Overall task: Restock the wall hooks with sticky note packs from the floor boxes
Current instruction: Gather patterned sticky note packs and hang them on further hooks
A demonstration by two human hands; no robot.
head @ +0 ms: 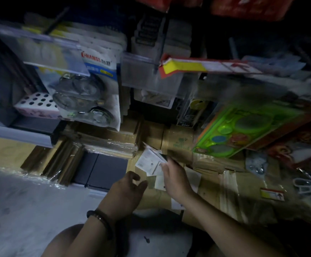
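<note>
Knee point(63, 242): nearest the lens, below the left hand; bare, rounded, over the pale floor point(17, 201).
Left hand point(126, 190): fingers loosely curved, thumb apart, holding nothing; just left of the packs. A dark beaded bracelet point(102, 221) circles its wrist.
Right hand point(175, 180): fingers closed on a small fan of sticky note packs point(149, 161), which project beyond its fingertips.
Pack material: thin, flat, rectangular white sleeves with printed labels; finer detail is blurred.
Floor boxes point(228, 184): under and to the right of the right hand; brown corrugated card with taped seams, partly wrapped in glossy film.
Wall hooks point(161, 43): above and beyond both hands; dark slim metal rods fronted by clear plastic label strips. One to the upper left carries a glossy blister card of tape rolls point(95, 84).
Progress: judged early. Packs are drawn from the boxes, but none in hand is yet hung. The destination hook cannot be identified.
</note>
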